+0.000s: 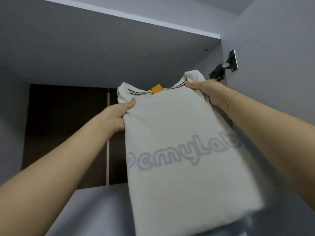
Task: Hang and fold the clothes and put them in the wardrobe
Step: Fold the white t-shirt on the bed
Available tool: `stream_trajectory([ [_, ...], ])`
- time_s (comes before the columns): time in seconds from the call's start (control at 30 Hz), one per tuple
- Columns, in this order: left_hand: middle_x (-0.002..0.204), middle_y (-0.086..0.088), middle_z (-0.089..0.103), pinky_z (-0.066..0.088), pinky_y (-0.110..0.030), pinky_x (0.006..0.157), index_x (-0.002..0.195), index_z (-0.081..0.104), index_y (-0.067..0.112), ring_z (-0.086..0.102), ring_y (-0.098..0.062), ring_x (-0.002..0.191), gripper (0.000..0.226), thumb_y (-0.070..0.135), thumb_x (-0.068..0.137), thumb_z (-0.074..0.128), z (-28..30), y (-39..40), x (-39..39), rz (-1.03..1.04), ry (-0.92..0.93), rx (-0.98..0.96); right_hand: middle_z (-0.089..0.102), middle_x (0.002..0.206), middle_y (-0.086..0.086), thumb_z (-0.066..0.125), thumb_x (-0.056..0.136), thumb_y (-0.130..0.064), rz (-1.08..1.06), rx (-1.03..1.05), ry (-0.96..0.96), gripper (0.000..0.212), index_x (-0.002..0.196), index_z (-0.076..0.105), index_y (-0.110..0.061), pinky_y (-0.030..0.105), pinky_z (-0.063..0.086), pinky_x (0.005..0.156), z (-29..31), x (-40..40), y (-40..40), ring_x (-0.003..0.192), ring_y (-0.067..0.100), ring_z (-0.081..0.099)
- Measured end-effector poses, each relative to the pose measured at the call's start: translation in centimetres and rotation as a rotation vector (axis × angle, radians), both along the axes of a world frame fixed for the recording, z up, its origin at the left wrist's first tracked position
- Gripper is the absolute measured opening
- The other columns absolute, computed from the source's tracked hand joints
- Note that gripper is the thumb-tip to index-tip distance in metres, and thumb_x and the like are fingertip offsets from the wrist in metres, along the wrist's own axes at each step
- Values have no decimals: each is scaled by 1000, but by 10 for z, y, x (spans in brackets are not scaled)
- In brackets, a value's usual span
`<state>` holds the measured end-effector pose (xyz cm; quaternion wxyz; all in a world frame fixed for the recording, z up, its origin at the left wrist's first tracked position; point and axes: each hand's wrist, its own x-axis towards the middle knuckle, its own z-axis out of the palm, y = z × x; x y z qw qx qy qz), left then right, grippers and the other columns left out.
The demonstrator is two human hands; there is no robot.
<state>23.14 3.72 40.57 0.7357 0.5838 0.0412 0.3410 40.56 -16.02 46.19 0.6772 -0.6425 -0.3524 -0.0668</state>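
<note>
A folded white T-shirt [179,133] with grey outlined lettering and an orange neck tag is held up in front of the open grey wardrobe [85,48]. My left hand [117,114] grips its left edge near the collar, thumb on top. At the collar's right corner my right hand [206,92] grips the shirt, its fingers hidden under the cloth. The shirt's lower part hangs above a grey shelf [95,201].
The wardrobe's dark brown back panel [68,133] shows behind the shirt. A metal door hinge [225,67] sits on the right side wall, close to my right hand. The top panel's pale front edge [136,19] runs across above.
</note>
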Motion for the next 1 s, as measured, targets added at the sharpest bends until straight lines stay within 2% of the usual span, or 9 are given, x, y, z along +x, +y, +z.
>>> stream_trajectory([
  [0.2, 113, -16, 66, 52, -41, 84, 124, 58, 1, 63, -26, 80, 37, 17, 92, 65, -45, 54, 104, 110, 258, -30, 62, 96, 11, 83, 75, -38, -178, -333, -22, 64, 118, 57, 2, 28, 43, 54, -57, 109, 84, 74, 23, 58],
  [0.27, 90, -14, 68, 56, -32, 65, 115, 60, 0, 65, -23, 66, 30, 20, 93, 64, -77, 61, 123, 141, 349, -18, 60, 88, 10, 81, 77, -38, -193, -516, -15, 59, 113, 59, 2, 27, 39, 51, -92, 126, 107, 67, 21, 55],
  [0.33, 77, -11, 64, 51, -22, 41, 116, 61, 1, 62, -20, 57, 30, 22, 95, 61, -99, 64, 130, 159, 406, 4, 61, 92, 9, 77, 80, -41, -212, -693, -25, 51, 110, 59, -4, 27, 43, 63, -112, 132, 117, 75, 23, 58],
  [0.5, 73, -11, 73, 53, -27, 41, 100, 64, 4, 69, -23, 56, 19, 22, 96, 59, -120, 55, 103, 23, 326, -129, 61, 108, 10, 63, 92, -36, 52, -791, 166, 29, 106, 59, -11, 36, 50, 93, -119, 115, 93, 98, 26, 61],
  [0.6, 112, -13, 70, 56, -29, 45, 131, 55, 5, 70, -25, 84, 44, 26, 93, 64, -129, 44, 75, 44, 304, -64, 72, 95, 3, 65, 91, -40, 164, -877, 172, 30, 97, 67, -10, 24, 56, 66, -126, 95, 62, 77, 18, 71],
  [0.67, 125, -10, 62, 51, -23, 40, 150, 27, 7, 70, -19, 74, 77, 26, 89, 70, -139, 37, 61, 117, 305, 21, 76, 94, 0, 72, 82, -49, 135, -946, 161, 34, 98, 72, -19, 27, 56, 68, -130, 82, 42, 77, 15, 74],
  [0.8, 117, 1, 58, 49, -18, 42, 152, 19, 22, 64, -11, 76, 86, 16, 85, 73, -152, 25, 48, 135, 212, 105, 71, 117, 6, 73, 82, -40, 182, -924, 180, 43, 119, 65, -19, 40, 47, 102, -127, 69, 24, 110, 26, 66],
  [0.93, 111, -3, 64, 54, -23, 63, 141, 45, 12, 67, -18, 96, 59, 6, 87, 68, -139, 18, 48, 132, 154, 189, 75, 97, 9, 70, 87, -27, 90, -806, -44, 26, 103, 71, -6, 30, 57, 70, -112, 63, 22, 84, 25, 73],
  [1.0, 116, -9, 62, 54, -25, 67, 139, 47, 8, 65, -23, 99, 57, 0, 86, 66, -125, 20, 52, 132, 89, 109, 75, 95, 11, 72, 86, -25, 7, -617, -136, 23, 103, 72, -9, 34, 59, 71, -104, 69, 24, 82, 27, 72],
])
